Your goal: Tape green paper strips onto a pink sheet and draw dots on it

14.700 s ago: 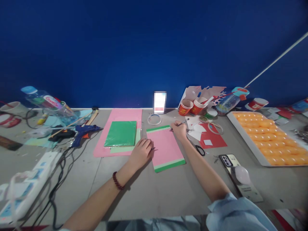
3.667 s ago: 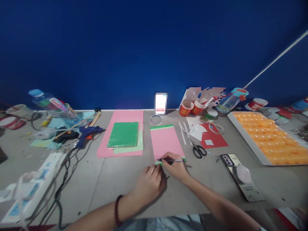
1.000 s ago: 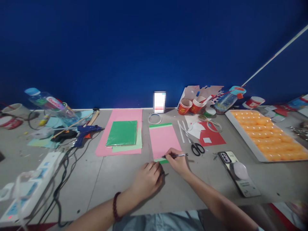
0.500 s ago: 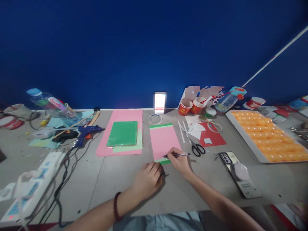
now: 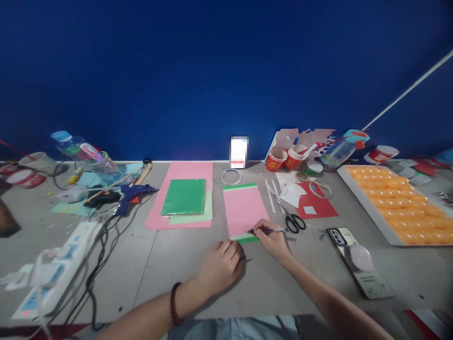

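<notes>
My right hand point(image 5: 273, 240) is closed round a slim pen point(image 5: 279, 230), its tip at the lower part of a pink sheet point(image 5: 246, 208). Green strips show along the sheet's top and bottom edges, and a row of faint marks runs near the bottom. My left hand point(image 5: 222, 264) rests just below the sheet's lower left corner, fingers curled. A small dark, thin thing point(image 5: 242, 259) pokes out by its fingertips; its kind cannot be made out. Black-handled scissors point(image 5: 296, 223) lie right of the sheet, close to the pen's rear end.
Left of the sheet lies a green paper pack point(image 5: 184, 197) on larger pink paper point(image 5: 155, 218). A blue glue gun point(image 5: 132, 194), cables and a power strip point(image 5: 60, 269) occupy the left. Rightward are red paper cups point(image 5: 276, 159), red paper point(image 5: 318, 208), a phone point(image 5: 359, 262) and an orange-filled tray point(image 5: 392, 203).
The pen and my right hand have moved a little to the right along the sheet's lower edge. The whole view has shifted slightly; my left hand stays by the sheet.
</notes>
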`<state>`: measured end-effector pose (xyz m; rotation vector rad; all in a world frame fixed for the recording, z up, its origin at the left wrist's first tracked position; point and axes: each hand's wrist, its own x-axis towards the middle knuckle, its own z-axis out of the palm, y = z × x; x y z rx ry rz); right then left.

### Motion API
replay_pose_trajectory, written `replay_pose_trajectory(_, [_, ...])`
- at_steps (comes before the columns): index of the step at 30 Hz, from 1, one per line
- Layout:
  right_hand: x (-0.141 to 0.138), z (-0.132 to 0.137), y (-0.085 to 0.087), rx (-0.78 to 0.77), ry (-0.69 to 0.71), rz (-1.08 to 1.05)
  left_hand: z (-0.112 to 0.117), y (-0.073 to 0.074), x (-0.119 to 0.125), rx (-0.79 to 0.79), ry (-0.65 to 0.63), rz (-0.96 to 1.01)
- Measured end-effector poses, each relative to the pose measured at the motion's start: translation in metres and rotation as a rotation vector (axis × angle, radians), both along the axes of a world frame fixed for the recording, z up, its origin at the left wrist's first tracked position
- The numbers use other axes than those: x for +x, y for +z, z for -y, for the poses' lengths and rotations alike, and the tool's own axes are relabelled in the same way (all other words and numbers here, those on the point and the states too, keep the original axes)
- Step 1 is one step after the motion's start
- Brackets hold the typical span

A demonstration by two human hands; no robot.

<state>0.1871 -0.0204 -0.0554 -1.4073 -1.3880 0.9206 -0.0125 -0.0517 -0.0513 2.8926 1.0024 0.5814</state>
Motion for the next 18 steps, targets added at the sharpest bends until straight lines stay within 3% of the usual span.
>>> replay_pose_trajectory(18, [0.0016, -0.0007, -0.0052, 0.0, 0.018, 0.048, -0.0047, 0.0027, -0.0019, -0.021, -0.022, -0.028])
